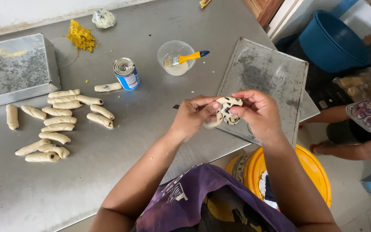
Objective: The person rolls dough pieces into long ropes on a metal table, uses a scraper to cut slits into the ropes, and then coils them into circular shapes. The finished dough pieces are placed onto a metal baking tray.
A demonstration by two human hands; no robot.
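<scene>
I see both hands raised just above the near edge of the steel surface (151, 129), over the near left corner of the flat baking tray (271, 73), with a coiled piece of dough (227, 111) flecked with dark bits pinched between them. The left hand (193, 115) closes on the coil from its left side, thumb and forefinger tips pressed to the dough; the right hand (258, 112) curls over it from the right, its fingers (237, 109) bent and touching the coil's right rim. So the dough sits squarely between the two hands, equally near each, its spiral face turned up toward me and a short loose tail hanging down to the lower left, toward the left hand. Well apart, to the far left, lie the rolled dough sticks (59, 122) in loose rows
</scene>
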